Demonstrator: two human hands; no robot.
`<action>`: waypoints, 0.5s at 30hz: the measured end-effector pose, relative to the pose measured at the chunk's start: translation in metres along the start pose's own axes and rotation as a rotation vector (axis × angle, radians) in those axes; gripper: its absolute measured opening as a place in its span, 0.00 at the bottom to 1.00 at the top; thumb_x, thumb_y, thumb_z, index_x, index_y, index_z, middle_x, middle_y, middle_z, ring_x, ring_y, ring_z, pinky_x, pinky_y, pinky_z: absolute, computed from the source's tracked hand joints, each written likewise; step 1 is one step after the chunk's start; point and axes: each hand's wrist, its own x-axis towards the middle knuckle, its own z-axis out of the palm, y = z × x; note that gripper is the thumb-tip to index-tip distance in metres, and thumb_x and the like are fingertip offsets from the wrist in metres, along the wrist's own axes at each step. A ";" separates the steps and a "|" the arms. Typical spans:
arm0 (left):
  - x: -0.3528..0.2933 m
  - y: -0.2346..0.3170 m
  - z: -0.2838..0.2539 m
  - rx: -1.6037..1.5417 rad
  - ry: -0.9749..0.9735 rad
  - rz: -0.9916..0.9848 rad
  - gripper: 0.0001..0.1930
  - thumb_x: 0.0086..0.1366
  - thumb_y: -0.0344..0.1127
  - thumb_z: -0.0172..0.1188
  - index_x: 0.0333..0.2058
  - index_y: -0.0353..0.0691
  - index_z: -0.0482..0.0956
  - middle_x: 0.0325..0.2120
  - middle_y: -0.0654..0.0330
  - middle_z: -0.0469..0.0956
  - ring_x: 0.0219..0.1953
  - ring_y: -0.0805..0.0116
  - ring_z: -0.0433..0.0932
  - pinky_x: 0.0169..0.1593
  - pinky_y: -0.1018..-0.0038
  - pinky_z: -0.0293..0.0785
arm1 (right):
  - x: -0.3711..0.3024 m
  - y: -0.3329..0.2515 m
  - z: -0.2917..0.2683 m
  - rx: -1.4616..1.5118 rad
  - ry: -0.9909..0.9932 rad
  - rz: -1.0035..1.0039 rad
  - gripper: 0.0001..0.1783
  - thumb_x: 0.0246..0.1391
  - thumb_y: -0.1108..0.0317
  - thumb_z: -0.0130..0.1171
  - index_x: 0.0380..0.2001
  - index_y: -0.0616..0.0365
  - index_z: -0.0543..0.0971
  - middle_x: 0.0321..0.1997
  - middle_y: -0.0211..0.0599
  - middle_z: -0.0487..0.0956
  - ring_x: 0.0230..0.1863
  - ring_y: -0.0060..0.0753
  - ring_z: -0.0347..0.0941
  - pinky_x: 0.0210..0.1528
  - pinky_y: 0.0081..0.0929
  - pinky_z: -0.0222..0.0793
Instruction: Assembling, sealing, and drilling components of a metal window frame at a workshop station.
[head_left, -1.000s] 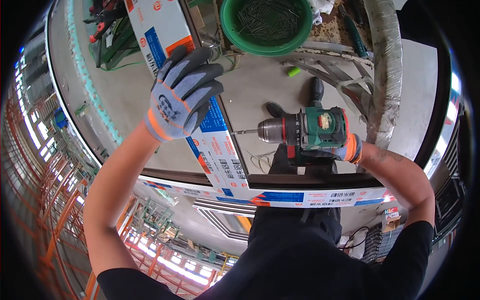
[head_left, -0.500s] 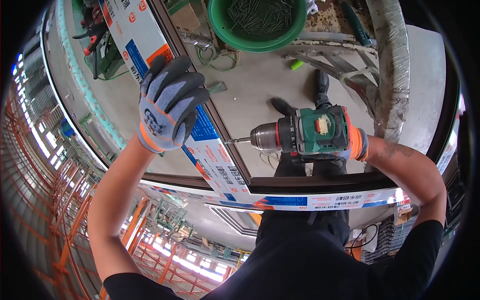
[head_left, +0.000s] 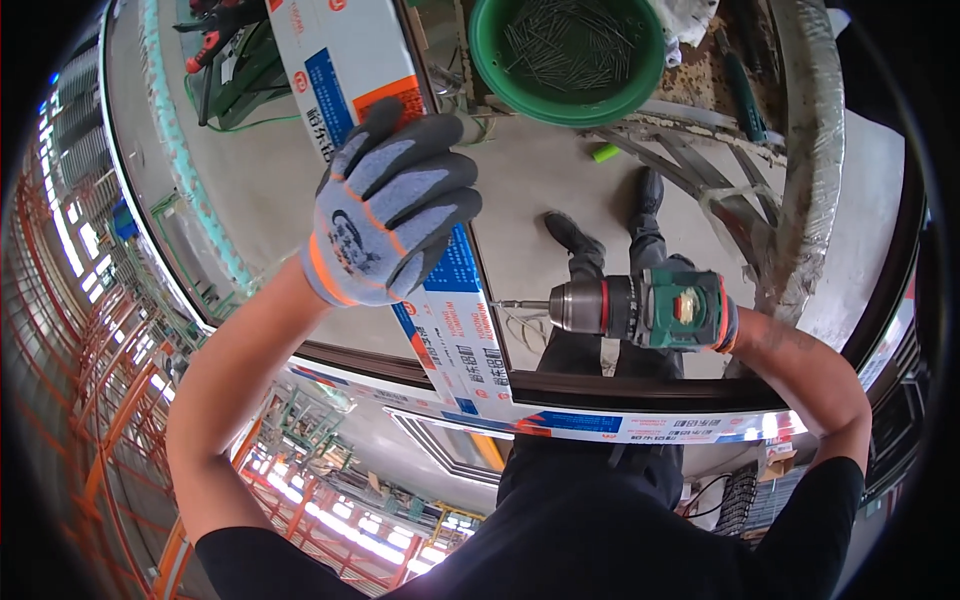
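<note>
A long frame bar (head_left: 465, 345) in printed white, blue and orange film runs from the far left toward me, with a dark edge along its right side. My left hand (head_left: 390, 215), in a grey-blue glove with dark fingertips, is closed over this bar, its fingers bent across the top. My right hand (head_left: 730, 328) grips a green and black cordless drill (head_left: 690, 308) and is mostly hidden behind it. The drill lies level, its thin bit (head_left: 525, 304) pointing left. The bit's tip meets the bar's dark right side; how deep it sits I cannot tell.
A green bowl (head_left: 480, 60) of long screws stands at the back on a worn stand, beside a dark-handled tool (head_left: 742, 95). A film-wrapped rail (head_left: 815, 150) stands on the right. Red-handled pliers (head_left: 208, 48) lie far left. The near frame bar (head_left: 640, 425) crosses before my waist.
The whole view has shifted, so the frame, bowl and hands appear farther right and lower. The drill sits more level, its tip still at the bar's side. My left hand keeps its hold.
</note>
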 end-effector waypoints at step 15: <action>-0.009 0.007 -0.010 -0.069 0.044 -0.048 0.17 0.38 0.37 0.59 0.32 0.45 0.79 0.37 0.60 0.78 0.50 0.52 0.76 0.60 0.48 0.61 | 0.009 -0.023 0.006 0.354 -0.051 0.336 0.18 0.53 0.77 0.60 0.49 0.59 0.75 0.44 0.33 0.79 0.42 0.30 0.79 0.45 0.28 0.79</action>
